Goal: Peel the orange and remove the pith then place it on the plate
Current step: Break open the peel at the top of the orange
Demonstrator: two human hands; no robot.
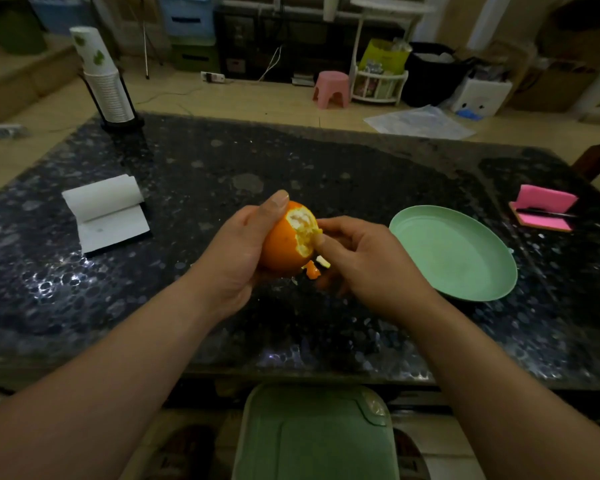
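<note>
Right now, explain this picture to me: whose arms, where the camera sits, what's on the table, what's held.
No machine here: a camera on a person's head looks down at their arms. The left hand grips a partly peeled orange, white pith showing. The right hand picks at its torn peel edge. On the dark speckled table lie small peel scraps beneath the hands, an empty green plate at right, a pink notepad beyond it, and a paper roll and cup stack at left.

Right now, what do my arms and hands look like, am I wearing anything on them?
The left forearm and right forearm are bare, no sleeves in view. The left hand and right hand are ungloved; no rings, watch or bracelet show.
</note>
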